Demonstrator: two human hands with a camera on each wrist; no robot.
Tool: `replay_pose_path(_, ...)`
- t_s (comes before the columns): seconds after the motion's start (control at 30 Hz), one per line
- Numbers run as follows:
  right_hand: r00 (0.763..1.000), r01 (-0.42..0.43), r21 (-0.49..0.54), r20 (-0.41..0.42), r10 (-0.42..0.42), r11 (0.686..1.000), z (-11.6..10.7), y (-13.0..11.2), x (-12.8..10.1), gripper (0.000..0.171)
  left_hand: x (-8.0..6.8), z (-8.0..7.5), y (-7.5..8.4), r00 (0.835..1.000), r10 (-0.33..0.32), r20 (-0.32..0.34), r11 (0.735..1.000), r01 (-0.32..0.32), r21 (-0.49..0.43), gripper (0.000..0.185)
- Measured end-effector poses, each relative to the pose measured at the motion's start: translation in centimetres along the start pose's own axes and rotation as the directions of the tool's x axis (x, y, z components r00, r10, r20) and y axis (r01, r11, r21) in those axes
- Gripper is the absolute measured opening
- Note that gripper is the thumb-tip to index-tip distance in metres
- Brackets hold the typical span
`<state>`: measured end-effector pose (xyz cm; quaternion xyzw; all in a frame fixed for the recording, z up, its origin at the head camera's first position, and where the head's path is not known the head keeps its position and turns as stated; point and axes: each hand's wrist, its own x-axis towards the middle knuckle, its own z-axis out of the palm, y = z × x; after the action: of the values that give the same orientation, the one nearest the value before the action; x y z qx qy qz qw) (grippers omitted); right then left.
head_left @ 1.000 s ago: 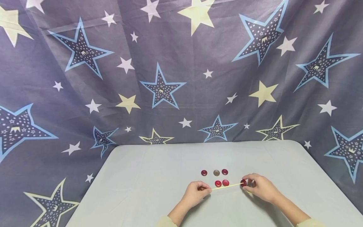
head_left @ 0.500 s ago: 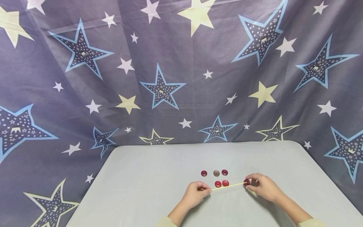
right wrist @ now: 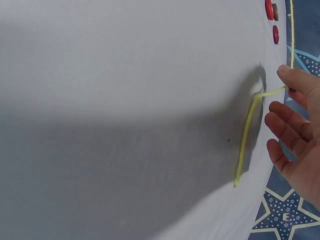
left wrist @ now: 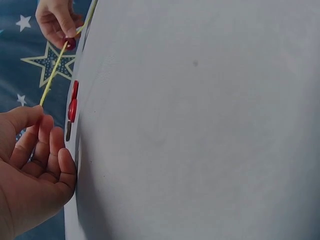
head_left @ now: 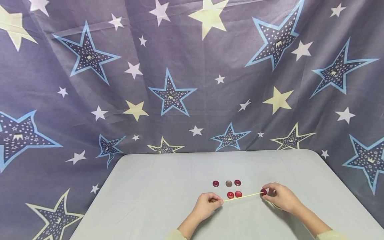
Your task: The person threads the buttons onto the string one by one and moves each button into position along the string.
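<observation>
- Head view: your left hand (head_left: 207, 206) pinches one end of a yellow cord (head_left: 241, 196), fingers curled round it. The cord runs taut to your right hand (head_left: 280, 197), which pinches a red button (head_left: 263, 191) threaded on it. Five more buttons (head_left: 230, 194) lie on the table (head_left: 150, 200) just beyond the cord, three in a far row, two nearer.
- Left wrist view: your left fingers (left wrist: 37, 145) are curled, the cord (left wrist: 54, 75) leaving from thumb and forefinger towards the right hand (left wrist: 57, 22).
- Right wrist view: your right fingers (right wrist: 292, 112) hold the button at the tips; the cord's loose tail (right wrist: 246, 140) trails on the table beside them.
</observation>
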<state>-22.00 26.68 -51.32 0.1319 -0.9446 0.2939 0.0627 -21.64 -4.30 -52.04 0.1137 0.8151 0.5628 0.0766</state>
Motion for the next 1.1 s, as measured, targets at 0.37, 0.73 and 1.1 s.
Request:
replay_pose_path(0.37, 1.0, -0.004, -0.002, -0.017, 0.004, 1.0, -0.3, 0.4, -0.1, 0.026, 0.1, 0.0, -0.4, 1.0, -0.001, 0.0, 1.0, 0.001, 0.001, 0.009)
replay_pose_path(0.73, 1.0, -0.015, 0.0, -0.012, 0.015, 1.0, -0.5, 0.7, -0.1, 0.026, 0.4, 0.0, -1.0, 1.0, -0.003, 0.004, 1.0, 0.003, 0.003, 0.009)
replay_pose_path(1.1, 0.999, -0.042, -0.018, -0.005, 0.041, 0.999, -1.2, 1.2, -0.2, 0.028, 0.2, 0.0, -0.4, 1.0, -0.003, -0.001, 1.0, 0.003, -0.015, 0.01)
